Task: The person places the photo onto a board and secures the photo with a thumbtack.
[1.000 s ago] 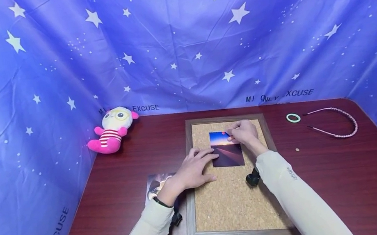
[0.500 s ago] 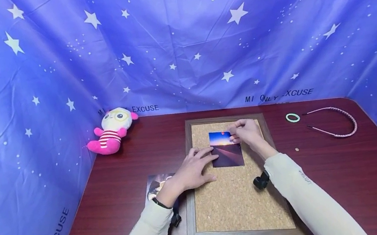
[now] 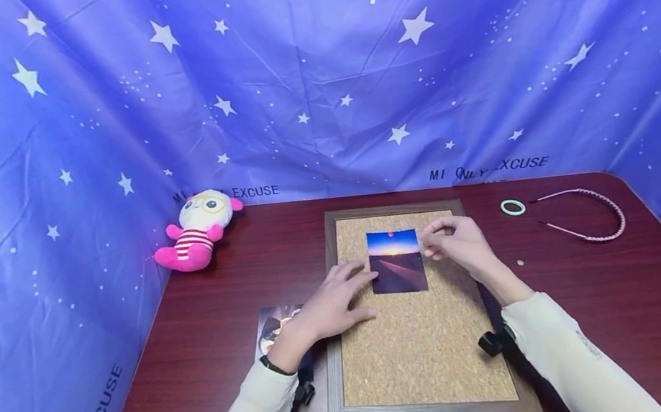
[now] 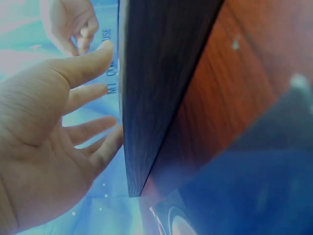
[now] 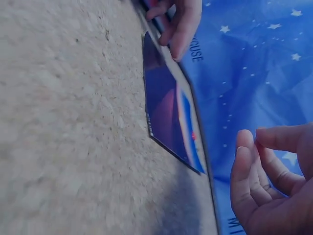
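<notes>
A photo of a road at sunset (image 3: 399,271) lies on a framed cork board (image 3: 420,351), with a red pushpin (image 3: 391,234) at its top edge. My left hand (image 3: 334,305) is over the board's left side, its fingers spread and one fingertip at the photo's left edge. In the left wrist view, the left hand's (image 4: 58,117) lower fingertips reach the board's face beside the dark frame (image 4: 156,83). Just right of the photo, my right hand (image 3: 458,243) is raised with loosely bent fingers. The right wrist view shows nothing between the right hand's (image 5: 274,176) thumb and fingertips.
Partly under my left forearm lies a second photo (image 3: 268,327) on the dark red table (image 3: 584,309). A pink-and-white plush toy (image 3: 193,232) sits at the back left. To the right are a pale green ring (image 3: 512,207), a headband (image 3: 618,205) and a small round piece (image 3: 520,263).
My right hand has drawn back to the right, off the photo, uncovering its upper right corner. The red pushpin and photo stay in place. The left hand has lifted slightly and barely shifted.
</notes>
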Motion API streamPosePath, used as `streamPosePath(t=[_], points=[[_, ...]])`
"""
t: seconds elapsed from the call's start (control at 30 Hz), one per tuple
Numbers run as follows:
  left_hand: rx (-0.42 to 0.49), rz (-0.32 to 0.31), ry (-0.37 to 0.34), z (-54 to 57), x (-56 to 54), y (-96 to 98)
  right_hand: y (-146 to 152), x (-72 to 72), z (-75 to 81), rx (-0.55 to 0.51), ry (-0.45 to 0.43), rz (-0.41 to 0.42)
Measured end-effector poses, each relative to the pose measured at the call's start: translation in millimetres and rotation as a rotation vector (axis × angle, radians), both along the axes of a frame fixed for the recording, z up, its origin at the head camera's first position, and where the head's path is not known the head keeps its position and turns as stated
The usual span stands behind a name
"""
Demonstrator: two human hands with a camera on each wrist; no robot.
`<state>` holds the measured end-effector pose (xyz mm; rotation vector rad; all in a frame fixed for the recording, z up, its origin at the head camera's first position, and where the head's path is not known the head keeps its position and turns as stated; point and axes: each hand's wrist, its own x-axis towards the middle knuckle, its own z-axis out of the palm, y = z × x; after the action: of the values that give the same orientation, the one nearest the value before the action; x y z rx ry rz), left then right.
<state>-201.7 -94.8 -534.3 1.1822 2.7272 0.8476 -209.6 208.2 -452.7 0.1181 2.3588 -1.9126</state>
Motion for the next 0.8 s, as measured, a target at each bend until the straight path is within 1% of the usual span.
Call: streamPosePath(t=[0.17, 0.2, 0.33, 0.47, 0.63, 0.8], points=[[0.017, 0.061, -0.018, 44.7, 26.4, -5.7, 16.0, 20.1, 4.0, -0.007, 0.031, 0.008], [0.025, 0.072, -0.005, 47.1, 29.7, -7.0, 20.3, 24.8, 3.9, -0.009, 0.038, 0.006], [0.069, 0.110, 0.059, 49.9, 39.8, -15.3, 38.9, 47.0, 0.2, 0.021, 0.063, 0.000], [0.129, 0.156, 0.144, 54.6, 49.9, -32.5, 53.4, 70.7, -5.5, 0.095, 0.080, 0.004], [0.174, 0.252, 0.198, 55.5, 64.0, -60.0, 66.4, 97.7, -13.5, 0.171, 0.065, 0.008], [0.187, 0.361, 0.247, 49.5, 78.6, -80.4, 77.3, 118.6, -22.5, 0.214, 0.052, 0.008]])
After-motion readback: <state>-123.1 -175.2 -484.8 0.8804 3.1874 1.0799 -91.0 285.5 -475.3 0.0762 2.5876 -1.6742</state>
